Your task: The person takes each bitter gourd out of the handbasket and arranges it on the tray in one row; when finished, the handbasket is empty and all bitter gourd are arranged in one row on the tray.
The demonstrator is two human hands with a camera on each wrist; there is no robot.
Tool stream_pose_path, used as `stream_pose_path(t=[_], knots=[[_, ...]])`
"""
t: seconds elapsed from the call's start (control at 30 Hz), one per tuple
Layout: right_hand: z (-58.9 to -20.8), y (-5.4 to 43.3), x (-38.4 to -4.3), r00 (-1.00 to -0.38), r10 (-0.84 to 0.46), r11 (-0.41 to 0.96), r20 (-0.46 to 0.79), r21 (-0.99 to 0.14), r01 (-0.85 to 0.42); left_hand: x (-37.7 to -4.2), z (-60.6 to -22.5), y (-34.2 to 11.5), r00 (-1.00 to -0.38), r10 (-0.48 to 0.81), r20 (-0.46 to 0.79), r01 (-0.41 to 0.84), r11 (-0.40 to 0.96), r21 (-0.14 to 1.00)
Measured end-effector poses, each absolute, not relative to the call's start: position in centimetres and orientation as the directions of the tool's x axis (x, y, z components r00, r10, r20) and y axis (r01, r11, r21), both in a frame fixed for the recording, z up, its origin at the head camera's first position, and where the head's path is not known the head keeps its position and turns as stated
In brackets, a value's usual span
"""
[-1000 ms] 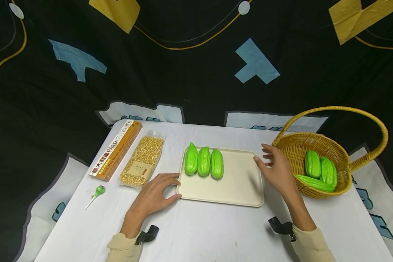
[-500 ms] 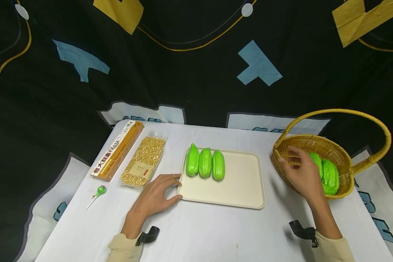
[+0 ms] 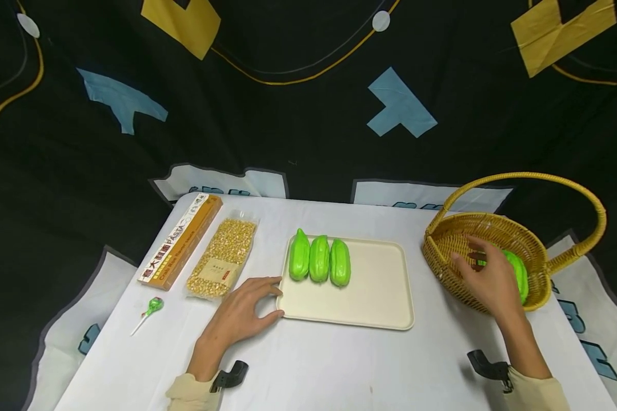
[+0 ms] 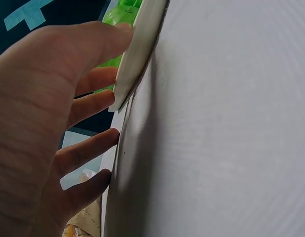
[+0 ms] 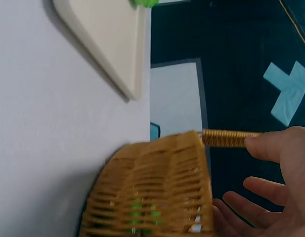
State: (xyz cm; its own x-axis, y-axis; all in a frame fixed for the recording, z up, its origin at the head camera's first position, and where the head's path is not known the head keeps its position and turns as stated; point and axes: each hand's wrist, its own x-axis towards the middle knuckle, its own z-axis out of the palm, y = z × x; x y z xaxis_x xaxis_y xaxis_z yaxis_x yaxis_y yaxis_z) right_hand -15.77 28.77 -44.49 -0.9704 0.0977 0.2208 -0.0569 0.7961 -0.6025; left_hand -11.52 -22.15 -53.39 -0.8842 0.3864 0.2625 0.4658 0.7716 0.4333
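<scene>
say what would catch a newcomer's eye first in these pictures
Probably the three glossy, bright-green, ridged oblong vegetables lined up on the left part of the cream rectangular tray, midway across the white-covered table. Next, the arch-handled, golden-brown wicker basket at the table's right, with the person's right grip over its opening. Behind, light-blue angular shapes stand out on the black cloth backdrop.

Produce (image 3: 518, 274) in basket (image 3: 437, 268), partly hidden

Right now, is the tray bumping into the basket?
Apart. The head view shows a strip of white tablecloth between the tray and the basket.
</scene>
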Motion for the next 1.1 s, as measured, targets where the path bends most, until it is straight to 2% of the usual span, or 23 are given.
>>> stream_pose_path(t=[0.7,1.1], knots=[[-46.1,32.8,-16.9,-0.968,0.188,0.849,0.168,-0.523,0.074,-11.5,-53.4,-22.2,-0.876,0.397,0.274,0.482,0.756,0.444],[-46.2,33.7,-18.2,-0.974,0.218,0.861,0.054,-0.481,0.166,-11.4,-53.4,-22.2,-0.878,0.392,0.273,0.477,0.759,0.443]])
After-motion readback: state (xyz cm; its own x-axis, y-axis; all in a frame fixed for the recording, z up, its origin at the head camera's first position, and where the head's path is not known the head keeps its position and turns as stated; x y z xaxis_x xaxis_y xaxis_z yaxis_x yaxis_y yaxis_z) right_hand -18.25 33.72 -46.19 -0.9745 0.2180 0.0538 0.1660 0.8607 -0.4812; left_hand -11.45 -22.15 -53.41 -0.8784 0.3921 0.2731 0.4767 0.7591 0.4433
